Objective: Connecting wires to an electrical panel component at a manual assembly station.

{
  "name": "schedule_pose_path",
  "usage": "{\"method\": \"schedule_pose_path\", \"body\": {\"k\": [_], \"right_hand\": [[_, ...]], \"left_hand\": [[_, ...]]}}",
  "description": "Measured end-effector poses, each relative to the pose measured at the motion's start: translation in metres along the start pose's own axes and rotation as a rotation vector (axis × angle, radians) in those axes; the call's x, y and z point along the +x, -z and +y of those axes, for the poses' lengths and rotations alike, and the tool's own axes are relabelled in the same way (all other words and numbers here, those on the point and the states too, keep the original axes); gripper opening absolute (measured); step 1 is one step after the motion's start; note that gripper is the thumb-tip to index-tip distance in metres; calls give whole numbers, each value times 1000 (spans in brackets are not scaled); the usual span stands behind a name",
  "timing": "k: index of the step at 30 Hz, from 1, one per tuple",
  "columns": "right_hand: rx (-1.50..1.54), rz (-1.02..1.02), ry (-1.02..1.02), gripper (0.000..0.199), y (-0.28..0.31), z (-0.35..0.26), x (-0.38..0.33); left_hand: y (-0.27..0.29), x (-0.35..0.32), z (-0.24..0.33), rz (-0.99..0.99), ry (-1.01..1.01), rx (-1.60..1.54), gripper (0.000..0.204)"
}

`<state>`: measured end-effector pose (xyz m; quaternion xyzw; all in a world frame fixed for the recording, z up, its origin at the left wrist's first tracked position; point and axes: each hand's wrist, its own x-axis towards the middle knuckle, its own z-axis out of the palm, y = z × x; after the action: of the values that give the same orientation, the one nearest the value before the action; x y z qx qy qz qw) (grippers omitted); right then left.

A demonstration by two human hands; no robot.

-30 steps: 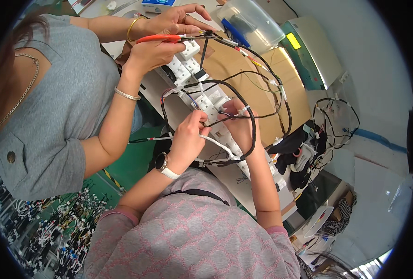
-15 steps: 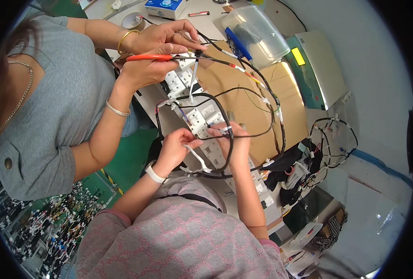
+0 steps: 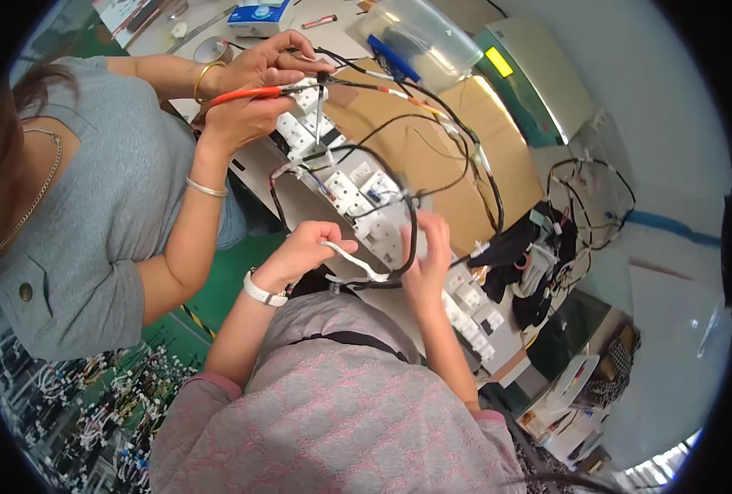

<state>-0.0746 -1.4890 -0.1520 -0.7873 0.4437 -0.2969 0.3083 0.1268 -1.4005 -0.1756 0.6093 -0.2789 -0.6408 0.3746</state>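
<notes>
My left hand point(image 3: 306, 253) is closed around a white cable point(image 3: 351, 258), which runs from its fingers to the black wire harness point(image 3: 415, 239). My right hand point(image 3: 426, 267) has its fingers apart beside the harness loop, slightly blurred, with nothing visible gripped. The harness curves over a row of white socket-like blocks point(image 3: 346, 193) on the bench. To the left a co-worker's hand point(image 3: 246, 119) holds an orange-handled tool point(image 3: 250, 94) against the harness at an upright peg point(image 3: 320, 111). The co-worker's other hand rests above it.
Brown cardboard point(image 3: 440, 165) lies behind the blocks. A clear plastic bin point(image 3: 432, 41) and a grey-green device point(image 3: 530, 82) stand at the back. More cable point(image 3: 592, 185) loops at the right, near a dark bundle point(image 3: 518, 247). Many connectors point(image 3: 127, 403) fill the lower left.
My right hand has come away from the block and its fingers have spread. My left hand has drawn back slightly and now grips the white cable. The view has shifted.
</notes>
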Motion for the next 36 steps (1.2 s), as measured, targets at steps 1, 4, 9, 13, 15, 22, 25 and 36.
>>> {"method": "schedule_pose_path", "body": {"k": [1, 4, 9, 13, 15, 22, 25, 36], "right_hand": [[302, -73, -164, 28, 5, -7, -28], [677, -456, -364, 32, -2, -34, -79], [905, -517, -348, 28, 9, -42, -88], [1144, -287, -278, 36, 27, -38, -76], [1089, -222, -370, 40, 30, -40, -79], [1077, -292, -592, 19, 45, -49, -74], [895, -317, -453, 21, 49, -41, -79], [359, -80, -348, 17, 22, -23, -82]], "left_hand": [[-2, -11, 10, -164, 37, -328, 31], [-14, -24, 31, -229, -98, -606, 22], [-17, -28, 55, -218, -335, -689, 10], [-31, -49, 33, -177, -359, -606, 12], [-30, -54, -1, -391, -231, -321, 23], [-11, -85, -81, -173, -384, 569, 21], [10, -88, -74, -123, -265, 876, 20], [-33, -26, -20, 283, -727, -264, 16]]}}
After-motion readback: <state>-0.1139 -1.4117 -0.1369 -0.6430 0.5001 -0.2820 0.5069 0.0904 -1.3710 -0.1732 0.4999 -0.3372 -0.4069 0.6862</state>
